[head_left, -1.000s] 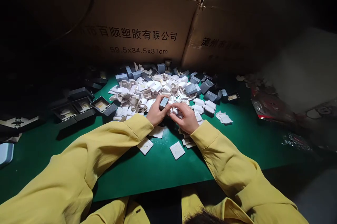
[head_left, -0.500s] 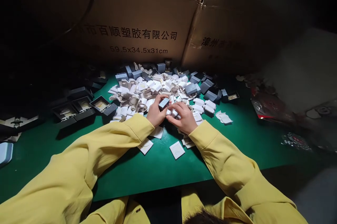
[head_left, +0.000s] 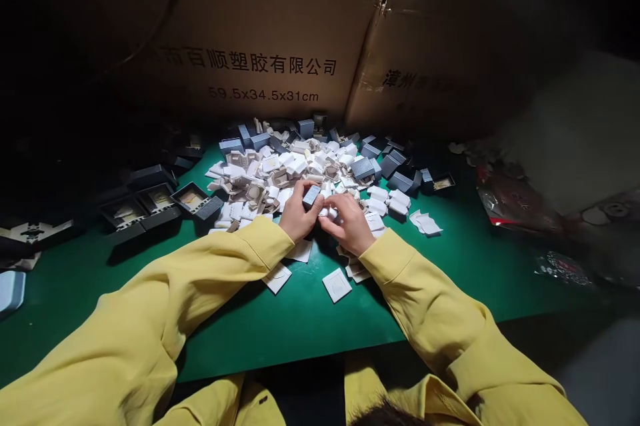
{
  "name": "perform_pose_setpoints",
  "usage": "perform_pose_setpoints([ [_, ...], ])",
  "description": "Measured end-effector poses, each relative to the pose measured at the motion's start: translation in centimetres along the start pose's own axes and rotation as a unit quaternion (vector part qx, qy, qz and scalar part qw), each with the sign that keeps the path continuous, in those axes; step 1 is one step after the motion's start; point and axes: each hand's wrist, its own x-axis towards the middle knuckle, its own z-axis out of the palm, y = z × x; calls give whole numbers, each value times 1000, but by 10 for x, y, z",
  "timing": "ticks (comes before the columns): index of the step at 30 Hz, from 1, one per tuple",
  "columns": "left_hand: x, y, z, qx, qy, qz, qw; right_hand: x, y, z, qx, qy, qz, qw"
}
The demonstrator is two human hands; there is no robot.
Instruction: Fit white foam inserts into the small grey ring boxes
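A small blue-grey box (head_left: 311, 197) is gripped in my left hand (head_left: 296, 216), thumb against its near side. My right hand (head_left: 351, 225) is close beside it, fingers bent and pinched near the box's right edge. What lies between those right fingertips, if anything, is too small to make out. Both hands are over the near edge of a heap of white folded inserts (head_left: 295, 163). Two flat square white cards lie nearer to me, one of them a card (head_left: 337, 286) below the right hand.
Similar blue-grey boxes (head_left: 363, 168) lie around the heap. Open dark boxes (head_left: 193, 199) stand at the left on the green table (head_left: 300, 319). Large cardboard cartons (head_left: 260, 26) form a wall behind. Clear plastic bags (head_left: 520, 203) lie at the right.
The box in my left hand has tilted slightly. My right fingers have shifted a little, and a dark piece seen between them earlier no longer shows clearly.
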Motion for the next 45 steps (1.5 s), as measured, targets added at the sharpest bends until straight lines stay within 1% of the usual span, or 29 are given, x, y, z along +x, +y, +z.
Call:
perform_pose_setpoints([
  [3, 0, 0, 0, -1, 7, -9, 1000, 0, 1, 0, 56, 12, 60, 997],
  [6, 0, 2, -1, -13, 6, -16, 1000, 1, -1, 0, 69, 4, 79, 994],
  [12, 3, -2, 1, -66, -10, -16, 998, 1, -4, -3, 32, 20, 56, 998],
  [17, 4, -8, 2, -68, -18, -6, 997, 0, 0, -2, 23, 19, 40, 999],
  [22, 3, -7, 0, -57, -37, -11, 998, 0, 1, -1, 26, 14, 26, 999],
  [26, 3, -4, 0, -52, -22, -27, 998, 1, -1, -3, 31, 13, 35, 999],
  [30, 3, -6, 1, -57, -5, -32, 998, 2, -2, -5, 43, 42, 37, 998],
  [32, 3, -7, 1, -52, -3, -34, 998, 2, -2, -6, 47, 51, 38, 997],
  [34, 3, -6, 0, -43, -7, -33, 999, 2, -1, -6, 51, 45, 36, 997],
  [36, 3, -3, -2, -27, -9, -29, 999, 1, 0, -5, 48, 32, 25, 998],
  [39, 3, 3, -4, -7, -15, -15, 1000, 1, 2, -6, 15, 10, -11, 1000],
  [43, 3, 5, -4, -15, -49, 13, 999, 3, 4, -9, -41, -34, -81, 995],
  [45, 2, 4, -3, -22, -61, 29, 997, 4, 5, -10, -56, -61, -99, 992],
])
